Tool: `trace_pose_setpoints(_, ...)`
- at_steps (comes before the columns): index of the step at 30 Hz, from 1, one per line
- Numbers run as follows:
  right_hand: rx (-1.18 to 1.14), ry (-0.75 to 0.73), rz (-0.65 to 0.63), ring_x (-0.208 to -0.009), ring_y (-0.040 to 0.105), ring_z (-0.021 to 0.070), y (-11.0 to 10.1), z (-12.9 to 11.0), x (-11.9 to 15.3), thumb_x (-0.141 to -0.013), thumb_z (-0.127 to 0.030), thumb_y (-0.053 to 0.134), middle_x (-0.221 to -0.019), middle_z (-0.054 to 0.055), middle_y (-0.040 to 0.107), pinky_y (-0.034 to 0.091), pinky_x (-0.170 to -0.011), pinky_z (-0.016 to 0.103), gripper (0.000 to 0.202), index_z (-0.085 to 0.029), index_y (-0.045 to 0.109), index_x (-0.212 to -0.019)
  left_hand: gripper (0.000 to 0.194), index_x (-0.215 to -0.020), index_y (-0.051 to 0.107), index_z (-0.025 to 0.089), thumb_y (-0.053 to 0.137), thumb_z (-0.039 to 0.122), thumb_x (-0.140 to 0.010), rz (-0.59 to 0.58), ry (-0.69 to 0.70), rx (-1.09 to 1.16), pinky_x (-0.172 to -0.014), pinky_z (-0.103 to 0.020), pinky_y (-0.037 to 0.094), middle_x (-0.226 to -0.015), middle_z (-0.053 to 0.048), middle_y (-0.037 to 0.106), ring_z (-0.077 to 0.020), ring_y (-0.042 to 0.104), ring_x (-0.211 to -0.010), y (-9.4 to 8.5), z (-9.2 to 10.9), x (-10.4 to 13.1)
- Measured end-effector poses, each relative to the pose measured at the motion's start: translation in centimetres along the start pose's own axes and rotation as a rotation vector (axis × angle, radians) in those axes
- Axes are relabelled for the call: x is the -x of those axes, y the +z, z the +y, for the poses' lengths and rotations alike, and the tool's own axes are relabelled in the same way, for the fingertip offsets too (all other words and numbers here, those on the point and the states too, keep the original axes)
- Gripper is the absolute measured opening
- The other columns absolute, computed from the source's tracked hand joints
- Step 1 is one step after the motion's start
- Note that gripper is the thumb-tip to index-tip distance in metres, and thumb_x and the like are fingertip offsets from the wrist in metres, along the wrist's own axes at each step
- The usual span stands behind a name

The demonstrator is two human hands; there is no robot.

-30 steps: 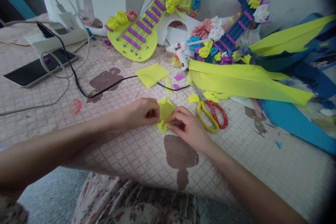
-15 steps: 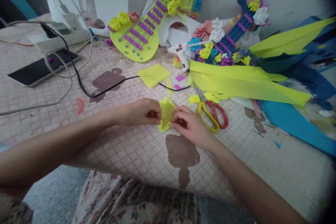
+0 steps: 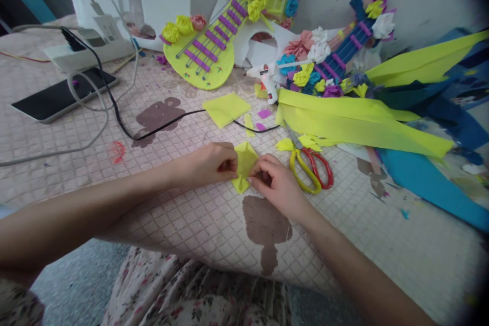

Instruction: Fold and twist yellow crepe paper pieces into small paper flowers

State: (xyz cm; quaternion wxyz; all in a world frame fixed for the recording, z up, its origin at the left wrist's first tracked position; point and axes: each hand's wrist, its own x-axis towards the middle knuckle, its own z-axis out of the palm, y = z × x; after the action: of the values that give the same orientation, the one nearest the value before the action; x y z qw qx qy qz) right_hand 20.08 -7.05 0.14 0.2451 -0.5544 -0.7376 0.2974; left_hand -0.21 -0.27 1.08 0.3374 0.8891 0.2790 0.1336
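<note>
Hands barely shifted since earlier; left hand [image 3: 208, 165] and right hand [image 3: 277, 186] both pinched yellow paper [image 3: 243, 163], frame center, scissors [image 3: 309, 165] just right.

No readable text, labels, brand names, numbers or signs appear on anything in view.

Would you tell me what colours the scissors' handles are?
The scissors have one yellow handle and one red, seen best in the head view, just right of the right hand.
</note>
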Motion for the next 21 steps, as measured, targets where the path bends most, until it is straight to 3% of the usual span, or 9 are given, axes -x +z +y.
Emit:
trace_pose_setpoints(14, 0.149, -0.021, 0.076, -0.075, 0.053, 0.0140, 0.82, -0.51, 0.34, -0.078, -0.018, 0.060, -0.087, 0.001, 0.053, 0.042, -0.065, 0.027, 0.006, -0.020, 0.054, -0.077, 0.011, -0.064, 0.051, 0.013, 0.055, 0.007, -0.071, 0.053, -0.045, -0.053, -0.056, -0.020, 0.033, -0.072, 0.001, 0.049, -0.0070, 0.043, -0.060, 0.78, 0.46, 0.16)
trace_pose_setpoints(21, 0.177, -0.014, 0.099, -0.070, 0.052, 0.0128, 0.97, -0.51, 0.33, -0.079, -0.018, 0.058, -0.086, 0.001, 0.052, 0.041, -0.062, 0.027, 0.009, -0.020, 0.052, -0.074, 0.009, -0.065, 0.052, 0.013, 0.054, 0.007, -0.071, 0.070, -0.040, -0.062, -0.056, -0.020, 0.035, -0.072, 0.001, 0.050, -0.0071, 0.045, -0.060, 0.88, 0.33, 0.07)
